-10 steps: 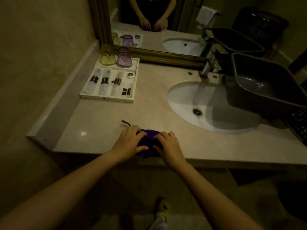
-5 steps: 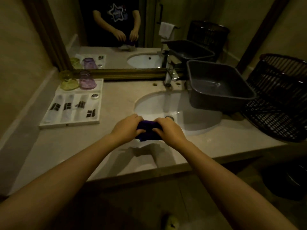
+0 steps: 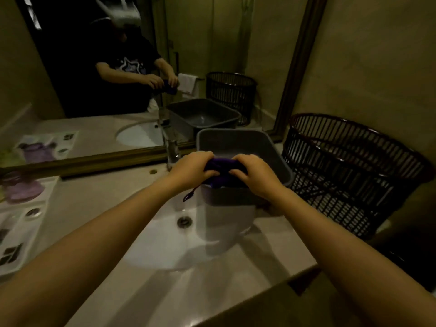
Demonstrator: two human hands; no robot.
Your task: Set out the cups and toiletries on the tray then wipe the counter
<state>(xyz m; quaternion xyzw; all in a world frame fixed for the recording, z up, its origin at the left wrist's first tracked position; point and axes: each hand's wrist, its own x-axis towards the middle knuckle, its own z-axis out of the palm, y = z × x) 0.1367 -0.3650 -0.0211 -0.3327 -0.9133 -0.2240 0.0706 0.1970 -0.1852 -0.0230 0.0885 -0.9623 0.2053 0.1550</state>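
Both hands hold a bunched purple cloth [image 3: 220, 169] in the air, over the near rim of a grey plastic basin [image 3: 247, 142]. My left hand [image 3: 192, 169] grips its left end and my right hand [image 3: 256, 177] its right end; a thin purple loop hangs below. At the far left edge lies the white tray [image 3: 14, 234] with black-labelled toiletry packets and an upturned purple cup [image 3: 21, 187]; this part is blurred.
The white sink [image 3: 165, 241] with its drain sits below my arms, the tap [image 3: 172, 149] behind it. A dark slatted basket [image 3: 354, 171] stands on the counter [image 3: 212, 289] at the right. A framed mirror runs along the back wall.
My hands lifted the cloth off the counter's front and carried it right and away, from over the sink to above the basin. The view swung right, pushing the tray to the edge.
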